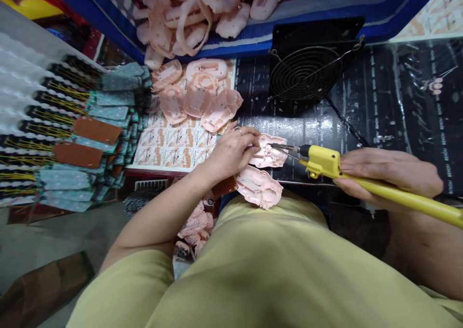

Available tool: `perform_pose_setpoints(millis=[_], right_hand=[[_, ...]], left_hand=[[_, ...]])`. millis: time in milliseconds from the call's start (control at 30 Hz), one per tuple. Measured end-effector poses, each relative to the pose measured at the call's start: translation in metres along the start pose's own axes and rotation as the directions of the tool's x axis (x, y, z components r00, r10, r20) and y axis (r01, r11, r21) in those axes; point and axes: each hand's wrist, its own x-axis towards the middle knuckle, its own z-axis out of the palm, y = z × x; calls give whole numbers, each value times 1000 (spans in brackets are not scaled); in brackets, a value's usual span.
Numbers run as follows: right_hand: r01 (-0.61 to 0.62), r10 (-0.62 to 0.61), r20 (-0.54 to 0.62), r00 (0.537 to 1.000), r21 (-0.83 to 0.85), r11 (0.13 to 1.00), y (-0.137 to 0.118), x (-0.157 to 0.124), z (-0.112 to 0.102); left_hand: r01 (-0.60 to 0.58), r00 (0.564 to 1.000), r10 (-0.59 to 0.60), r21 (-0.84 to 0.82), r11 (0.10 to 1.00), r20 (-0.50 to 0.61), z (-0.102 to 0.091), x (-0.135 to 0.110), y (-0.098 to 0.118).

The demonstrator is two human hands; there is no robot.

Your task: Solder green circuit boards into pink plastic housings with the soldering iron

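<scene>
My right hand (394, 171) is wrapped round a yellow soldering iron (323, 161) with a thin guide tube under its tip. The tip reaches over a pink plastic shell (272, 159) at the table's front edge. At the left end of this shell, the bent fingers of my left hand (237, 147) hold it; a ring is on one finger. Just below lies a second pink shell half (258, 187) with a thin wire inside, overhanging the edge near my shirt. A brown board (223, 187) shows partly beside it. My fingertips hide part of the held shell.
Behind my left hand lie several pink shells (220, 110) on a patterned sheet (162, 152). A blue crate (249, 46) holds more. A black fan (307, 72) with a wire guard stands on the dark tabletop (394, 111). Stacked circuit boards (112, 96) with wires fill the left.
</scene>
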Motion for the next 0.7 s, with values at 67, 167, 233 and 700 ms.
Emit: perform_pose_setpoints(millis=[67, 167, 233, 700], right_hand=[[4, -4, 7, 1000, 7, 1000, 1, 0, 2], [16, -16, 19, 1000, 1, 1000, 1, 2, 7], [12, -11, 38, 999, -11, 1000, 1, 3, 7], [-188, 177, -67, 982, -217, 958, -13, -10, -5]], left_hand=[[5, 1000, -5, 1, 1000, 6, 0, 0, 0], [12, 1000, -12, 4, 1000, 9, -1, 0, 1], [12, 1000, -12, 2, 1000, 9, -1, 0, 2], [8, 1000, -9, 9, 1000, 13, 1, -1, -1]])
